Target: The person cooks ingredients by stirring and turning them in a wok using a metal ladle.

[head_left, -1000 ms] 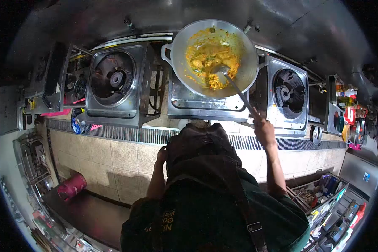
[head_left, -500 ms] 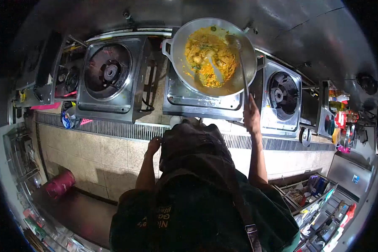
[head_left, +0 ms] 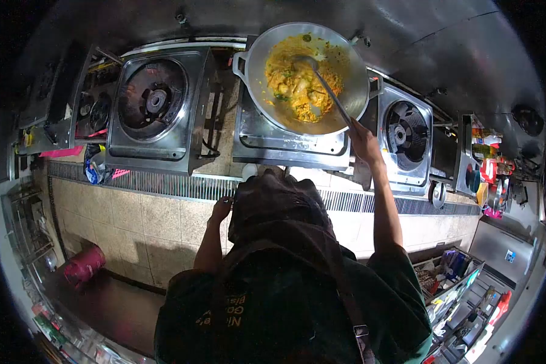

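A wide silver wok [head_left: 258,91] with two side handles sits on the middle stove [head_left: 285,145]. Yellow-orange food [head_left: 291,82] with green leafy bits and pale chunks lies inside it. My right hand [head_left: 364,141] is closed around the end of a long metal ladle [head_left: 332,94], whose head rests in the food near the far side of the wok. Low beside the dark apron [head_left: 279,203], my left hand [head_left: 222,208] hangs with its fingers curled; whether anything is in them is hidden.
Another burner [head_left: 158,100] stands to the left and a further burner [head_left: 403,133] to the right. A floor grating [head_left: 164,184] runs along the stoves. Behind on the left lies a pink cylinder [head_left: 84,266]; a loaded crate [head_left: 449,273] stands at right.
The ladle's head has swung left across the food, and its handle now slants. My right hand has moved slightly up towards the wok's rim. The left hand is nearly still.
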### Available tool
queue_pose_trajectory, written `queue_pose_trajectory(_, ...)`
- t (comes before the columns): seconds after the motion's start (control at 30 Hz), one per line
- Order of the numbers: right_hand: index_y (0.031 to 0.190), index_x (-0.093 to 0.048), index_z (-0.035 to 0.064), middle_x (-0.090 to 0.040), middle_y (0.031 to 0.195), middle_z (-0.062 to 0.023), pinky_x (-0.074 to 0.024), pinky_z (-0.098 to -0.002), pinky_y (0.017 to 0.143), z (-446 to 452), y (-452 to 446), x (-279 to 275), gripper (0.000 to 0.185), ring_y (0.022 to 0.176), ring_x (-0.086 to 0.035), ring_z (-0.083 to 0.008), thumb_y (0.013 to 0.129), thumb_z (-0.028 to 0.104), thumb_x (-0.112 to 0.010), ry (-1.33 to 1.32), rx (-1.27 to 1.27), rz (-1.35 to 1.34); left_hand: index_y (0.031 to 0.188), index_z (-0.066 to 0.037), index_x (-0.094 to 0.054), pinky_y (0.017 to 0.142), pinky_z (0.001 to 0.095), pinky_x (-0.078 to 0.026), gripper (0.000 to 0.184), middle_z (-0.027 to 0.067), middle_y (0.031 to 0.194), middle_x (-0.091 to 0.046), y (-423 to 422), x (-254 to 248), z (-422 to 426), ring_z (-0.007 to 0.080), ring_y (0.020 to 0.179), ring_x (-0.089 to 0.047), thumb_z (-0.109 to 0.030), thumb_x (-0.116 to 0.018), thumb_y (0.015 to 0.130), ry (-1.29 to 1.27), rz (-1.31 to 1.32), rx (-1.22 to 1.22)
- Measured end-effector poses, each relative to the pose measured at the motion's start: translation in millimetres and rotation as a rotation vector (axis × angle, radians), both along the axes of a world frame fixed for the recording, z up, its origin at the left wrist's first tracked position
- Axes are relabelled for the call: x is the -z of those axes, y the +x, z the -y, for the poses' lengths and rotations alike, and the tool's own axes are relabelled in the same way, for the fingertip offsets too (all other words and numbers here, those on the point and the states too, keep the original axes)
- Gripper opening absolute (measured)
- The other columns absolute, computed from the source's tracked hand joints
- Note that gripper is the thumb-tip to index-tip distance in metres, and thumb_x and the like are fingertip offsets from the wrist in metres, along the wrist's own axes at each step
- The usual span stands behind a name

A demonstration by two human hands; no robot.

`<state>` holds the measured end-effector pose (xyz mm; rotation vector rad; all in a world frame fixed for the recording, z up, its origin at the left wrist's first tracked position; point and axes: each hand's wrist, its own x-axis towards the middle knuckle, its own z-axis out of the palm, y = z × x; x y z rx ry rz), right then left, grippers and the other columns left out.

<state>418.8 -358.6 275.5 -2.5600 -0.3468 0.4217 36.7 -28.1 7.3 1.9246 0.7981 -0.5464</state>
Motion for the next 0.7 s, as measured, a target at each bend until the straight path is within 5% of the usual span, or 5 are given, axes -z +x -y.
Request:
queue_pose_trajectory(0.17, 0.129, -0.050, 0.0178, -0.062, 0.089, -0.0264, -0.0504, -0.0413, 0.065, 29, -42, -64, 0.041, 0.085, -0.062, -0.0396, 0.089, 0.025, -0.053, -0.056, -0.119, 0.139, 0.102, -0.006, -0.063, 0.075, 0.0400, -0.049, 0.036, 0.0186, 0.092, -0.065, -6, 16, -3, 0.0322, 0.088, -0.063, -0.038, -0.054, 0.089, -0.047, -0.005, 0.055)
queue_pose_trajectory(0.37, 0.130, -0.049, 0.0228, -0.062, 0.082, -0.0245, -0.0505, -0.0432, 0.061, 48, -90, -87, 0.042, 0.078, -0.063, -0.0400, 0.088, 0.027, -0.054, -0.385, -0.044, -0.054, 0.102, -0.006, -0.063, 0.078, 0.0422, -0.049, 0.029, 0.0197, 0.100, -0.063, 19, -12, 3, 0.0372, 0.093, -0.060, -0.028, -0.049, 0.089, 0.048, 0.013, 0.185)
queue_pose_trajectory(0.57, 0.134, -0.044, 0.0263, -0.056, 0.057, -0.0159, -0.0392, -0.0389, 0.042, 64, -136, -86, 0.044, 0.042, -0.054, -0.0234, 0.091, 0.021, -0.052, -0.310, -0.002, 0.057, 0.107, -0.004, -0.061, 0.083, 0.0421, -0.048, 0.031, 0.0206, 0.108, -0.060, 21, 15, 0, 0.0372, 0.098, -0.058, -0.026, -0.047, 0.090, 0.071, 0.072, 0.304)
queue_pose_trajectory(0.67, 0.138, -0.038, 0.0265, -0.057, 0.060, -0.0193, -0.0402, -0.0409, 0.043, 61, -137, -63, 0.049, 0.043, -0.055, -0.0254, 0.091, 0.020, -0.051, -0.411, 0.003, -0.057, 0.108, -0.004, -0.061, 0.083, 0.0414, -0.048, 0.030, 0.0189, 0.106, -0.061, 19, 22, 5, 0.0355, 0.097, -0.059, -0.023, -0.053, 0.086, 0.053, 0.114, 0.341)
queue_pose_trajectory(0.7, 0.139, -0.034, 0.0277, -0.058, 0.062, -0.0207, -0.0406, -0.0415, 0.044, 99, -141, 8, 0.051, 0.044, -0.056, -0.0267, 0.091, 0.020, -0.050, -0.413, -0.012, 0.008, 0.108, -0.004, -0.060, 0.083, 0.0412, -0.048, 0.030, 0.0178, 0.106, -0.062, 17, 24, 7, 0.0345, 0.097, -0.060, -0.023, -0.056, 0.085, -0.039, 0.115, 0.218)
